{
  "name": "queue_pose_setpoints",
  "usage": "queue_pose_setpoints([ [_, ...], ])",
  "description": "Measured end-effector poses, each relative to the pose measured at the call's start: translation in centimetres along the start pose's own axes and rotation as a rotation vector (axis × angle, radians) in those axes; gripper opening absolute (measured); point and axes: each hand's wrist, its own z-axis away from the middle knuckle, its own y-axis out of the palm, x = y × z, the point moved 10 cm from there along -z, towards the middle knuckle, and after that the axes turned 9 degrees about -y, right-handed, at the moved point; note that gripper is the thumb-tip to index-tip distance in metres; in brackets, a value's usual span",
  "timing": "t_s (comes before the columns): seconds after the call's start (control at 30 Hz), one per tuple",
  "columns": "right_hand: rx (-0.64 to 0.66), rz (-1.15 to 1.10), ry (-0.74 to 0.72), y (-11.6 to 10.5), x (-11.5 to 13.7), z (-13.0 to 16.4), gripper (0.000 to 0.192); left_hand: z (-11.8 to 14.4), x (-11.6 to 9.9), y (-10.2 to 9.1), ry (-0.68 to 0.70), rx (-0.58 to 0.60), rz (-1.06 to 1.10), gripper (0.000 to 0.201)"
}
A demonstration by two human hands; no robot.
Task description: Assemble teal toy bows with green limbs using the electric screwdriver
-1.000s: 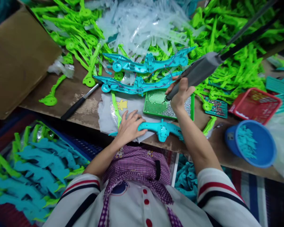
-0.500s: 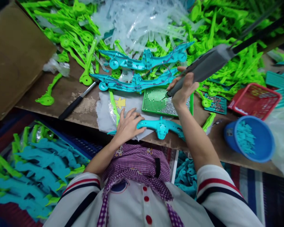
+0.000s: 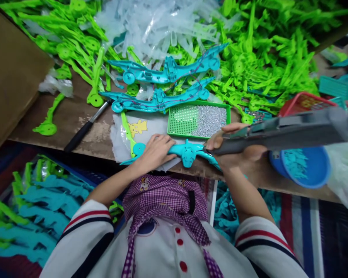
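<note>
A grey electric screwdriver (image 3: pixel 281 133) lies almost level in my right hand (image 3: pixel 233 161), its fingers wrapped round the front end. The tip is at the right arm of a turquoise plastic toy part (image 3: pixel 188 153) at the table's front edge. My left hand (image 3: pixel 157 151) presses and grips the left portion of this part, covering some of it. Just behind stands a green perforated tray (image 3: pixel 182 120) with small silver screws (image 3: pixel 212 117) in its right half. A grey cloth (image 3: pixel 159 122) with a yellow figure lies under and behind my left hand.
Two turquoise shells with wires, a front one (image 3: pixel 159 101) and a rear one (image 3: pixel 165 73), lie behind the tray. Lime-green parts (image 3: pixel 266 73) and clear plastic pieces (image 3: pixel 162 31) are heaped beyond. A black-handled tool (image 3: pixel 79 136) lies left; a blue bucket (image 3: pixel 321 166) stands right.
My right hand has lowered the screwdriver from above the screw tray to the turquoise part, swinging its body down to nearly level. My left hand stays on the part.
</note>
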Motion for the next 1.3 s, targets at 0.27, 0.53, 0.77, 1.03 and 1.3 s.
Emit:
queue_pose_setpoints([
  [0.27,-0.044,0.097,-0.049,-2.5,1.5,0.1,0.06,-0.6,-0.2,1.0,0.034,0.006,0.076,0.024],
  [0.53,-0.038,0.102,-0.046,-1.7,1.0,0.6,0.059,-0.9,-0.1,1.3,0.026,0.034,0.063,0.024],
  [0.77,-0.101,0.024,0.08,-2.0,-0.8,-0.2,0.063,-1.8,0.7,1.6,-0.018,0.098,0.108,0.024],
  [1.03,-0.092,0.076,0.097,-2.9,-2.4,0.9,0.065,-1.9,0.9,1.7,-0.043,0.124,0.087,0.028],
  [1.3,-0.028,0.014,0.119,-2.4,-3.9,1.0,0.06,-1.9,0.7,1.7,-0.017,0.096,0.074,0.026],
])
